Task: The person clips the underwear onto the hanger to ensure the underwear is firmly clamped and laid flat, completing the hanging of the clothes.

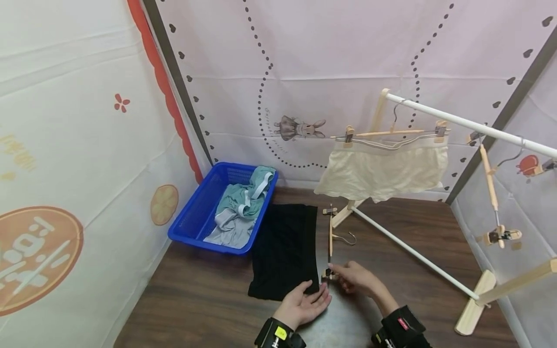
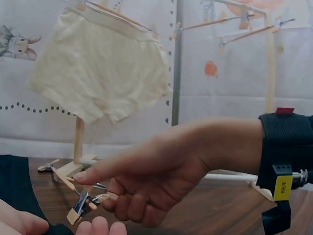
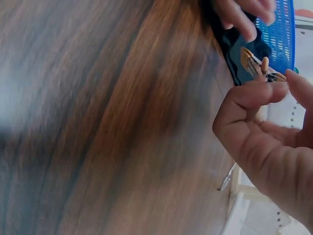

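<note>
A wooden clip hanger [image 1: 330,239] lies on the dark wood table, its metal hook pointing right. My right hand [image 1: 359,279] pinches the clip [image 2: 78,209] at its near end between thumb and forefinger. Beside the hanger, on the left, a black garment [image 1: 285,251] is spread flat. My left hand [image 1: 304,305] is palm up at the garment's near right corner, fingers loosely extended just below the clip. Whether its thumb touches the cloth, I cannot tell. The hanger's far clip [image 1: 329,211] rests next to the garment's upper right edge.
A blue basket [image 1: 187,232] with teal and grey clothes [image 1: 243,208] stands at the back left. Cream shorts [image 1: 383,169] hang from a white-railed wooden rack [image 1: 461,125] on the right. Another clip hanger [image 1: 489,179] hangs further along the rail. Printed cloth walls surround the table.
</note>
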Demonstrator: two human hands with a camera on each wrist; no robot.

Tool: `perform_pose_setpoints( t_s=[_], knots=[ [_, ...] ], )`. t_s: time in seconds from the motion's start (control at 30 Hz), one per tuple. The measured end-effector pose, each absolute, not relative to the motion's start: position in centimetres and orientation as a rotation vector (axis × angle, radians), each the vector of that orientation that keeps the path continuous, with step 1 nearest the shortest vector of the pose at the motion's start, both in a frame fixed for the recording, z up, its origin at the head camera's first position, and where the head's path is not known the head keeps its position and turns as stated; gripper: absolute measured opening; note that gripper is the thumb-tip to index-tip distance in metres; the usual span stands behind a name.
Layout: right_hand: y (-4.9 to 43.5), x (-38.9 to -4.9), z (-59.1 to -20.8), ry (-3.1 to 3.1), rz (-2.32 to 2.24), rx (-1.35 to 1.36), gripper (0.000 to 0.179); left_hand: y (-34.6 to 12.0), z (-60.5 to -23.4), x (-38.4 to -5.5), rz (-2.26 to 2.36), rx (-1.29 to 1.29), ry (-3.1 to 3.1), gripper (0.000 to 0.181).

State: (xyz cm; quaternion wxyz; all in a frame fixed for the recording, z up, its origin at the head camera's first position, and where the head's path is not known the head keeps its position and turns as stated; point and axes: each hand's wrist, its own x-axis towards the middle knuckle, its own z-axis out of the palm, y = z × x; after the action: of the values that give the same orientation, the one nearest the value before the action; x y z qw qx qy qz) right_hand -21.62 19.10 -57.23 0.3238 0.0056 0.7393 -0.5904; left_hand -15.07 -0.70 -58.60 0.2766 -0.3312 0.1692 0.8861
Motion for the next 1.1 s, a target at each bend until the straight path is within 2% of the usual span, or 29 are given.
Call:
perform_pose_setpoints(
  t_s=[0.2,0.43,0.57,1.1],
  knots=[
    [18.8,-21.5,-57.5,2.015,-1.521,0.025,0.048,-0.6,-58.9,-15.2,2.41,-0.844,0.562,0.072],
    [18.9,-21.3,-57.6,1.884,-1.61,-0.03,0.042,-1.0,-59.1,-15.2,2.466,-0.848,0.555,0.04],
    [19.0,-21.2,-57.9,1.81,-1.666,-0.027,0.039,-1.5,-59.2,-15.1,2.493,-0.804,0.6,0.03],
    [18.1,-20.6,-58.7,1.793,-1.744,0.018,0.036,-1.9,-60.1,-15.3,2.409,-0.692,0.892,0.035]
  ],
)
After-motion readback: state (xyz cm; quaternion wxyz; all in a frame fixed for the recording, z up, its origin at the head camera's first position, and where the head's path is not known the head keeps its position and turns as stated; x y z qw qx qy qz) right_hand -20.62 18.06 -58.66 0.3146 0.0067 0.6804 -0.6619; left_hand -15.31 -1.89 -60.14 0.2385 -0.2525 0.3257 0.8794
